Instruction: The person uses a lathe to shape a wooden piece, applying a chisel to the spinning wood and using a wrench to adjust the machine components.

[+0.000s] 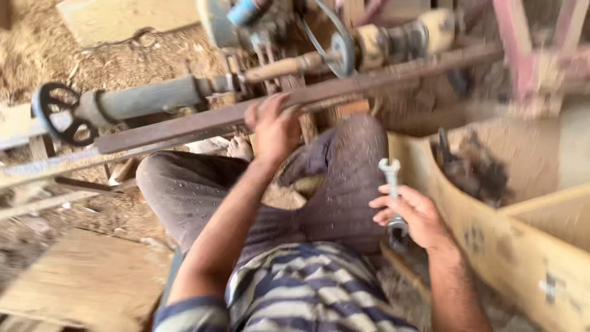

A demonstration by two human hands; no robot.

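Sawdust covered the ground around a wood lathe [184, 98]. Seated before it, the person rested the left hand [275, 126], fingers curled, on the rusty lathe rail [184, 126], while the right hand [413, 215] gripped a metal wrench [391, 175] upright beside a wooden box [491, 240].

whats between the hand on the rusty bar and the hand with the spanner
In the head view, the person's bent knee in dusty trousers lies between the left hand and right hand.

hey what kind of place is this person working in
Probably a small woodturning workshop: a wood lathe holds a wooden spindle, sawdust covers the floor, and the right hand grips a wrench.
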